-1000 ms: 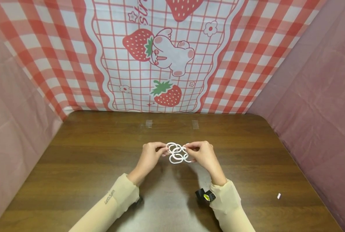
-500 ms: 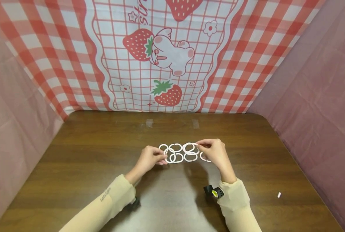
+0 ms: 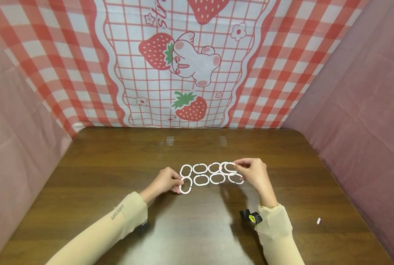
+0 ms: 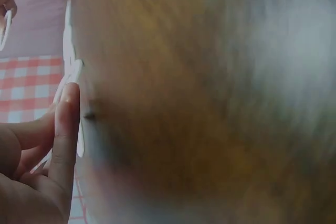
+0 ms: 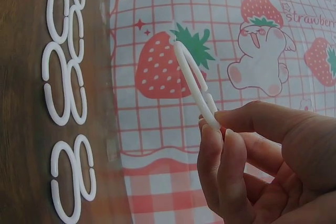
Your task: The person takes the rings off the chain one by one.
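White oval plastic rings, each with a small gap, lie in two rows on the table in the head view, among them a near-row ring [image 3: 201, 185] and a far-row ring [image 3: 200, 164]. My left hand [image 3: 166, 181] pinches the edge of the near row's leftmost ring [image 3: 185, 193]; the left wrist view shows it almost edge-on, so its contact with the table is unclear. Above the right end of the far row, my right hand [image 3: 254, 173] holds another ring [image 5: 190, 80] between thumb and fingertips. In the head view this ring overlaps a far-row one.
The brown wooden table [image 3: 117, 147] has two clear tape pieces, one left [image 3: 170, 141] and one right [image 3: 223, 141], near its back edge. A small white piece [image 3: 318, 221] lies at the right. Behind hangs a strawberry-print cloth [image 3: 190, 81]; pink cloth [image 3: 359, 110] covers the sides.
My left hand has moved left and nearer with a ring. My right hand has moved rightward with another. The rings, bunched one second ago, are now spread in two rows.
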`<state>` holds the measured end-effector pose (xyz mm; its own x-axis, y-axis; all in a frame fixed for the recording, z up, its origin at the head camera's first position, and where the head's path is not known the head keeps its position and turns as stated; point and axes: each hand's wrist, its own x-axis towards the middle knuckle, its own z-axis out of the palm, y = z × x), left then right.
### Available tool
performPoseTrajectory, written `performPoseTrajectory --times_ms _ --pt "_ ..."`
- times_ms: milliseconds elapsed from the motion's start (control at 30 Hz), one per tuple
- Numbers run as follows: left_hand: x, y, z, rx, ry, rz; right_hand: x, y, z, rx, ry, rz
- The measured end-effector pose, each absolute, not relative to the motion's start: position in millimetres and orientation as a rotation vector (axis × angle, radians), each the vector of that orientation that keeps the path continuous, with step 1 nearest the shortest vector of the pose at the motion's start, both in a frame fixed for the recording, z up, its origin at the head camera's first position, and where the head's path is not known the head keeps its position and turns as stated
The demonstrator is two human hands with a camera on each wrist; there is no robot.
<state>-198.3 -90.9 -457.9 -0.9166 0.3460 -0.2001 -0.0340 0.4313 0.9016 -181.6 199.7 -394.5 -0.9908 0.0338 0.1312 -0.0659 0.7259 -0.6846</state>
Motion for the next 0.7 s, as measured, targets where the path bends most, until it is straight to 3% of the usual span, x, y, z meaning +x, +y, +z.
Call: performPoseTrajectory --times_ms 700 --pt "-207.7 -70.0 -441.2 0.833 3.018 0.37 -177.6 209.3 -401.3 0.107 -2.943 1.041"
